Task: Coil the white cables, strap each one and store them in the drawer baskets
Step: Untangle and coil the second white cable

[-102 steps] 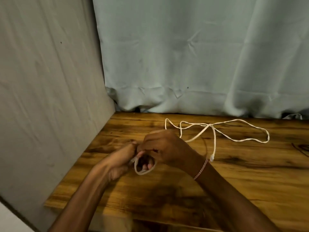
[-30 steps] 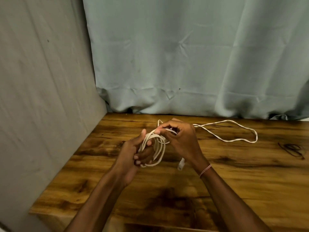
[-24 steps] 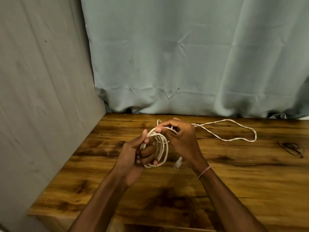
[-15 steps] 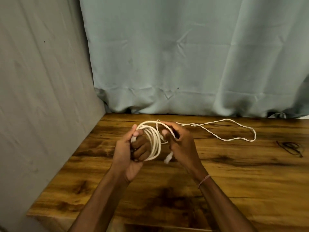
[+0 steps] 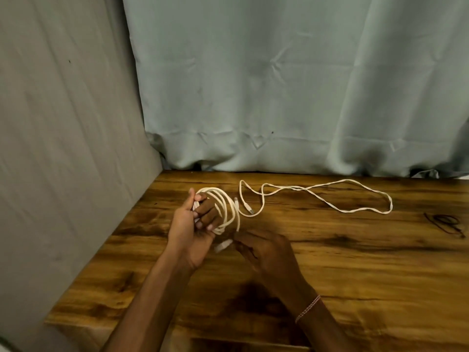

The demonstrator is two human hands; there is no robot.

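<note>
My left hand (image 5: 189, 226) grips a coil of white cable (image 5: 229, 207), several loops wound round its fingers, held just above the wooden table (image 5: 355, 262). Just below the coil, my right hand (image 5: 265, 251) has curled fingers that pinch the cable close to its white plug (image 5: 223, 245), which is blurred. More white cable (image 5: 330, 199) lies loose on the table behind and to the right in a long flat loop. One metal-tipped end (image 5: 250, 211) rests near the coil. Whether this loose length joins the coil I cannot tell.
Thin black straps (image 5: 444, 222) lie at the table's right side. A grey wall (image 5: 63, 148) closes the left and a pale green curtain (image 5: 279, 85) hangs along the back edge. The table's front edge (image 5: 101, 329) runs close to me.
My right hand has dropped from the top of the coil to below it, toward me, taking the plug end along. My left hand keeps hold of the coil, now with more loops.
</note>
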